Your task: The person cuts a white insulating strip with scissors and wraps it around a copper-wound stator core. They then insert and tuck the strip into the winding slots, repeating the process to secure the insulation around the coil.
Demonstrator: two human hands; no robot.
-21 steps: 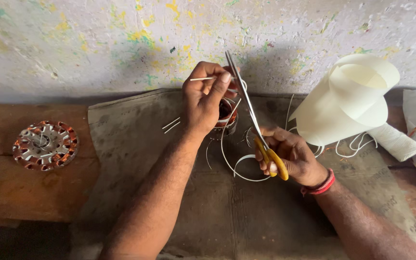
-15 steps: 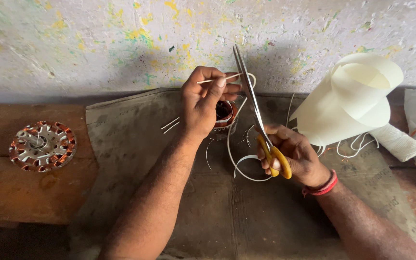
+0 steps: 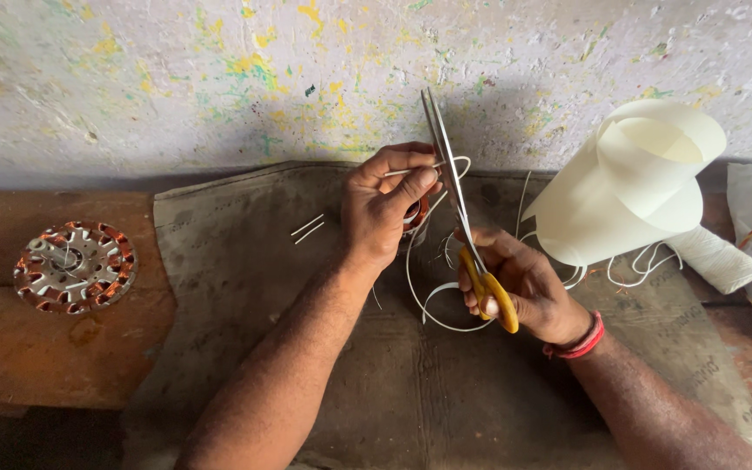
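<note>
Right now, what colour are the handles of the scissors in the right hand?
Yellow. The scissors in the right hand have yellow handles and bare metal blades, seen in the head view.

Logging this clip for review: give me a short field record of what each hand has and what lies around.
left hand: pinches a thin white tube, over a copper-wound part
right hand: grips yellow-handled scissors, blades up beside the tube
surface: grey cloth on a wooden bench
left side: wound stator
right side: rolled cream sheet
loose: white tube loops, two short tube pieces
</note>
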